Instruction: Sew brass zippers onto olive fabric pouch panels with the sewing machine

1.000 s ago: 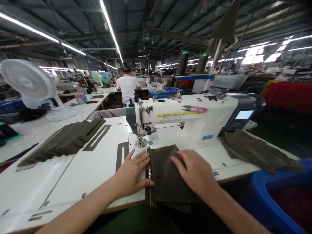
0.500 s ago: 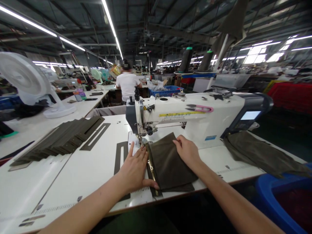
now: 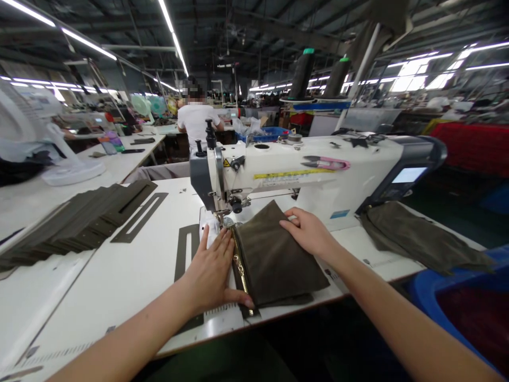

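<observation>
My left hand lies flat with fingers spread, along the gold-toothed zipper on its dark tape. Its fingertips are close to the presser foot of a white sewing machine. A dark olive fabric panel lies folded or layered beside the zipper, right of the needle area. My right hand pinches this panel's upper right edge between thumb and fingers. An olive frame-shaped piece with a long slot lies left of my left hand, partly hidden under it.
Stacked olive slotted pieces and one single piece lie on the left. Pink-handled thread snips rest on the machine arm. More olive fabric and a blue tub are at right. A person in white sits ahead.
The camera view has turned a little, so the table and machine head appear further left and higher. Both hands keep about the same hold on the fabric and zipper.
</observation>
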### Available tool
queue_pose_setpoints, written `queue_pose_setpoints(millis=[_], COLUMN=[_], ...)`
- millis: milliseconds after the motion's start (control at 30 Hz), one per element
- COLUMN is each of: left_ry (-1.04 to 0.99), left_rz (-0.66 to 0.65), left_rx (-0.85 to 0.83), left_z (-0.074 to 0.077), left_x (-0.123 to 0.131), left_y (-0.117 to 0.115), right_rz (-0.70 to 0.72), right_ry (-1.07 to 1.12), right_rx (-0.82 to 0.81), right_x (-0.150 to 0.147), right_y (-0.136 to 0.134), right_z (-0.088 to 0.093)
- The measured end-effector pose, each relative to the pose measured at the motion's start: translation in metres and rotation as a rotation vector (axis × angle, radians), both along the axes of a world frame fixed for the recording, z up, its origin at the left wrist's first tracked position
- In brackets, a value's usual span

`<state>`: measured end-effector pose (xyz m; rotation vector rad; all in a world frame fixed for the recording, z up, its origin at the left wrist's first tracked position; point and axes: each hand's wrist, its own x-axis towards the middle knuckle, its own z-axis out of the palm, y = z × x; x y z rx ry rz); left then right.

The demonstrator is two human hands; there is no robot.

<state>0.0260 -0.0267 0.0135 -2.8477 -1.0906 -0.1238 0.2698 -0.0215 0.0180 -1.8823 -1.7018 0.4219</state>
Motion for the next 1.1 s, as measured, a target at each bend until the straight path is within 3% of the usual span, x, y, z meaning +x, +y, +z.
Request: queue_pose_setpoints(millis=[100,200,333,400,467,567,633,733,833,900,1000,1100], left_ry=[0.014,0.022,0.022,0.043,0.069,0.078,0.061,0.036,0.01,-0.009,-0.03,-0.054], left_rz=[0.006,0.004,-0.005,0.007,0.023,0.044,0.057,0.059,0.05,0.041,0.024,0.021], left_rx=[-0.016,-0.031,-0.039,-0.069,-0.103,-0.123,-0.121,-0.133,-0.14,-0.138,-0.137,-0.146], left_z=[0.0,0.0,-0.001,0.0,0.001,0.002,0.002,0.001,-0.002,-0.005,-0.007,-0.006], left_x=[0.0,-0.001,-0.001,0.0,0.001,0.001,0.001,-0.001,-0.003,-0.005,-0.007,-0.009], left_y=[0.001,0.001,0.002,0.002,0.002,0.002,0.002,0.001,0.001,0.001,0.001,0.0], right_rz=[-0.052,-0.079,-0.09,0.028,0.24,0.456,0.44,0.307,0.191,0.162,0.279,0.402], right_ry=[-0.117,-0.412,-0.691,-0.663,-0.559,-0.478,-0.477,-0.504,-0.539,-0.568,-0.58,-0.537], right_rx=[-0.055,-0.083,-0.02,0.15,0.32,0.314,0.211,0.099,0.072,0.14,0.255,0.205], right_x=[-0.001,0.001,-0.008,-0.025,-0.048,-0.069,-0.065,-0.041,-0.027,-0.034,-0.057,-0.072], right_y=[-0.01,-0.027,-0.036,-0.033,-0.026,-0.015,-0.01,-0.007,-0.01,-0.013,-0.019,-0.02], right_z=[-0.01,-0.02,-0.011,-0.002,0.0,-0.016,-0.033,-0.051,-0.048,-0.04,-0.032,-0.037])
